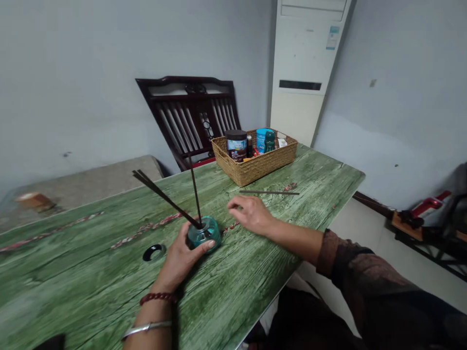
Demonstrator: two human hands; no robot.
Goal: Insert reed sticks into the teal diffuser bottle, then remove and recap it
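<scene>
My left hand [181, 259] grips a round teal glass bottle [204, 234] from the near side, with its fingers across the bottle's front. Thin dark reed sticks [164, 197] stand in the bottle's neck, some leaning far left and one [193, 180] rising nearly upright. A black ring-shaped collar [154, 252] lies on the tabletop left of the bottle. My right hand [251, 214] rests on the table with loosely curled fingers, holding nothing. Just beyond those fingers lies a loose dark reed stick [269, 192].
The green wood-grain table [255, 243] ends at a near right edge. A woven basket [254, 165] holding jars and bottles stands at its far side. A dark wooden chair back [189, 109] and a white floor-standing air conditioner [301, 58] are behind it.
</scene>
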